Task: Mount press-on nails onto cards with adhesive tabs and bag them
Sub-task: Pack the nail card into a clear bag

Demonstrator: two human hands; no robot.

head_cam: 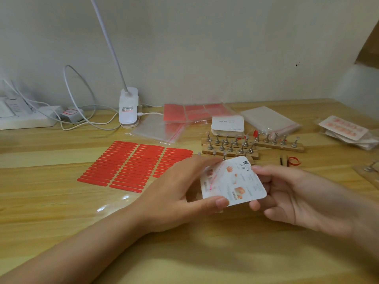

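A small white printed packet is held above the wooden table between both hands. My left hand grips its left edge, thumb on the lower left corner. My right hand pinches its right side with fingers curled behind it. A clear sheet of red adhesive strips lies flat to the left. Wooden bars with metal nail stands sit just beyond the packet. A stack of white cards stands behind them.
Zip bags and red sheets in a clear bag lie at the back. Bagged finished nail cards are stacked at the far right. A white clip lamp, cables and a power strip occupy the back left.
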